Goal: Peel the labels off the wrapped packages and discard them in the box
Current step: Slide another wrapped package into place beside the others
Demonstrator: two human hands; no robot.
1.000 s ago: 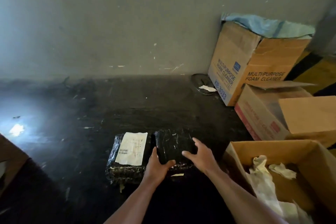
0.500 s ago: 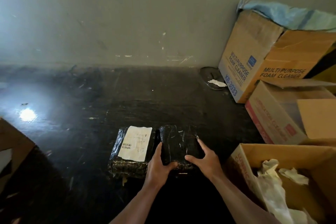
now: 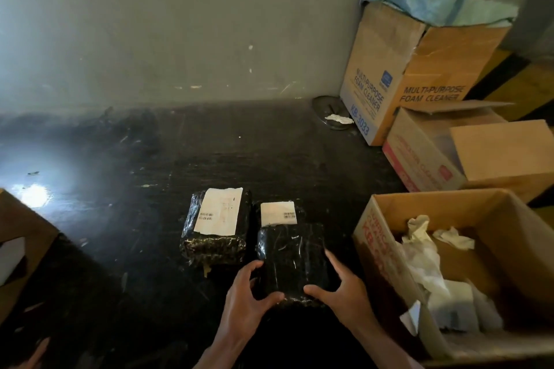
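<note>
While the dark floor [image 3: 150, 159] is taking up most of the view, the cardboard is stacking along the right: a tall foam-cleaner carton [image 3: 386, 69] is standing against the wall, a lower carton [image 3: 419, 156] is sitting in front of it, and the open discard box [image 3: 377, 237] is sitting nearest, already holding crumpled peeled labels [image 3: 425, 257].

Two wrapped packages are lying side by side on the floor. The left package [image 3: 214, 244] is lying untouched, with a large label [image 3: 218, 210] facing up. The right package [image 3: 292, 260] is being held at its near end, and its small label [image 3: 278, 213] is sitting at the far end, well away from the fingers.

The left hand [image 3: 242, 293] is closing around the near left corner, thumb on top. The right hand [image 3: 340, 286] is closing around the near right corner the same way. Both are clamped on the right package; neither is touching a label.

Judgement: the step in hand is positioning the package for the peel. To do it well, one hand should be pinning the package flat while the other is working a fingernail under a label corner, then pulling low and slow, parallel to the wrap, so the paper is coming off whole and the film is not tearing. The discard box is just beside the right hand, so the drop looks short.
</note>
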